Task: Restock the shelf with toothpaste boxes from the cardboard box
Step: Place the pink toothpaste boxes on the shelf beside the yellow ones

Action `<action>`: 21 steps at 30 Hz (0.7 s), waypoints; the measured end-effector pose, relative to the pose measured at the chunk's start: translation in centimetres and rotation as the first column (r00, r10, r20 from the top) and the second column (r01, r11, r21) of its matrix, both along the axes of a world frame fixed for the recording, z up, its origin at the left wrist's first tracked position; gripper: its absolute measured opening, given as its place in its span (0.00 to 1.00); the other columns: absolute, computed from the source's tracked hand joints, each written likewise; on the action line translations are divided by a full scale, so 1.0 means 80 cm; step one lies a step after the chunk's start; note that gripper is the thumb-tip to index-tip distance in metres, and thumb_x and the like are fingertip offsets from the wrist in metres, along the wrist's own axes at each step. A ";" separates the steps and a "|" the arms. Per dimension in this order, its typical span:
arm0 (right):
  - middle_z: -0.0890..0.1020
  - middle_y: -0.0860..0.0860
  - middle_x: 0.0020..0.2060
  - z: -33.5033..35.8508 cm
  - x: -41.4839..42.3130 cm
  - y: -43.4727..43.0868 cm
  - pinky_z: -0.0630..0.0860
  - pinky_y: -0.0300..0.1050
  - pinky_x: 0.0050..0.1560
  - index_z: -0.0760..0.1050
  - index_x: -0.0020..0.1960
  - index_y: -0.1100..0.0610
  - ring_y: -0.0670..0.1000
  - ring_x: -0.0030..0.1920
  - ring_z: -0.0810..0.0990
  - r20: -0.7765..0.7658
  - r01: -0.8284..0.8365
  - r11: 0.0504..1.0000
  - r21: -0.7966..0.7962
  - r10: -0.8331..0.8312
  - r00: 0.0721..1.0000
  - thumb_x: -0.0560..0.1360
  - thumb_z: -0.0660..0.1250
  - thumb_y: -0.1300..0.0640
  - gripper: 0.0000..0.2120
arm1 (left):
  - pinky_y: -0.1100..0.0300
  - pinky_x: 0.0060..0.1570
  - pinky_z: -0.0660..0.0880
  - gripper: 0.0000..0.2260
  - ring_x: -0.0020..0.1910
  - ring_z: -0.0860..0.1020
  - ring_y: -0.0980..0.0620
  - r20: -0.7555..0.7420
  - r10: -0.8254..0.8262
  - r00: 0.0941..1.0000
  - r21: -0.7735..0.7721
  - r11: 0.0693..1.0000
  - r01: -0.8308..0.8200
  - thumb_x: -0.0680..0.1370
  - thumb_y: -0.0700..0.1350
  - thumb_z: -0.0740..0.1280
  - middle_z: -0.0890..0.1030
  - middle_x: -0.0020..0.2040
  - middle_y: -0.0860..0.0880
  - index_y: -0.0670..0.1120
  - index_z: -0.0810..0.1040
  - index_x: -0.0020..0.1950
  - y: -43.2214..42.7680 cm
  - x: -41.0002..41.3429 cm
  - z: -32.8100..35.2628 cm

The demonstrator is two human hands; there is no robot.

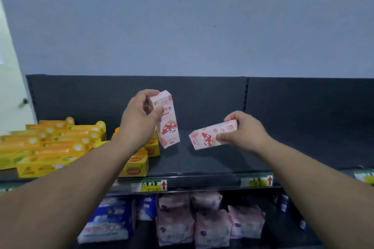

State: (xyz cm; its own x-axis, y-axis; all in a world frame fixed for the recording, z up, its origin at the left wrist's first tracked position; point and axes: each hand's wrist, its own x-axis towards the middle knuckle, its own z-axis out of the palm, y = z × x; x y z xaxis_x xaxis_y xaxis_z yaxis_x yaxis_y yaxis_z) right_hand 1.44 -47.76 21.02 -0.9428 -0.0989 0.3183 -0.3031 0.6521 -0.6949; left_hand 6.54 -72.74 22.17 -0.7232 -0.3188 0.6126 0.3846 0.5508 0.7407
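1. The left hand [139,119] pinches the left box [169,125] near its top, thumb on the printed face and fingers behind. The box stands nearly upright, leaning a little, above the bare part of the shelf [222,157]. Whether its lower end touches the shelf I cannot tell. With so high a hold the bottom can swing, and if let go while it leans, the box would likely tip over.

2. The right hand [242,129] pinches the right box [208,135] at one end between thumb and curled fingers. This box lies tilted, its free end pointing toward the left box, with a gap between them. Held by one end, it could twist or slip down.

3. The two boxes are near each other. Setting both down at once risks one knocking the other flat.

4. The yellow boxes [139,164] sit just beside the left wrist and the left box. A sideways drift of that arm could push them along the shelf or off its front edge.

5. A box placed too near the front edge could fall onto the packs [202,220] on the shelf below.

6. The cardboard box is not in view.
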 end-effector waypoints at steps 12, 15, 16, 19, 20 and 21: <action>0.80 0.46 0.49 0.021 -0.117 -0.028 0.78 0.42 0.42 0.69 0.54 0.48 0.47 0.45 0.81 -0.071 -0.265 0.964 0.020 0.265 0.962 0.70 0.76 0.59 0.19 | 0.47 0.52 0.80 0.14 0.54 0.79 0.51 0.096 0.067 0.993 -0.020 0.998 -0.066 0.78 0.41 0.67 0.78 0.58 0.50 0.56 0.72 0.59 -0.006 -0.100 0.007; 0.80 0.46 0.50 0.022 -0.151 -0.036 0.79 0.43 0.43 0.71 0.53 0.48 0.48 0.46 0.81 -0.078 -0.317 0.948 0.021 0.318 0.945 0.70 0.76 0.59 0.18 | 0.46 0.51 0.80 0.14 0.55 0.79 0.49 0.160 0.071 0.985 -0.015 0.997 -0.069 0.78 0.39 0.67 0.77 0.58 0.49 0.54 0.72 0.59 -0.006 -0.126 0.007; 0.80 0.46 0.50 0.021 -0.161 -0.039 0.80 0.44 0.44 0.71 0.53 0.47 0.48 0.46 0.81 -0.075 -0.335 0.942 0.019 0.335 0.939 0.70 0.76 0.60 0.19 | 0.46 0.51 0.80 0.14 0.55 0.79 0.49 0.175 0.074 0.982 -0.012 0.997 -0.073 0.78 0.39 0.67 0.77 0.58 0.49 0.54 0.73 0.59 -0.007 -0.134 0.006; 0.80 0.45 0.50 0.015 -0.187 -0.052 0.80 0.45 0.45 0.73 0.53 0.46 0.48 0.46 0.81 -0.070 -0.367 0.930 0.010 0.366 0.928 0.70 0.75 0.61 0.18 | 0.47 0.51 0.80 0.14 0.54 0.79 0.49 0.225 0.073 0.972 -0.017 0.997 -0.071 0.77 0.38 0.67 0.78 0.57 0.49 0.55 0.74 0.58 -0.016 -0.155 0.001; 0.80 0.45 0.50 0.012 -0.195 -0.057 0.79 0.43 0.44 0.73 0.53 0.46 0.48 0.46 0.81 -0.065 -0.371 0.928 0.009 0.371 0.926 0.70 0.75 0.61 0.18 | 0.47 0.51 0.80 0.14 0.54 0.79 0.49 0.244 0.065 0.968 -0.013 0.998 -0.064 0.77 0.38 0.67 0.78 0.56 0.49 0.54 0.74 0.58 -0.020 -0.161 -0.001; 0.80 0.45 0.50 0.010 -0.202 -0.063 0.79 0.42 0.44 0.73 0.53 0.46 0.47 0.46 0.80 -0.058 -0.378 0.926 0.008 0.377 0.924 0.70 0.75 0.61 0.18 | 0.47 0.51 0.80 0.14 0.53 0.80 0.49 0.268 0.056 0.962 -0.009 0.998 -0.056 0.77 0.37 0.67 0.78 0.56 0.49 0.54 0.74 0.58 -0.024 -0.167 -0.003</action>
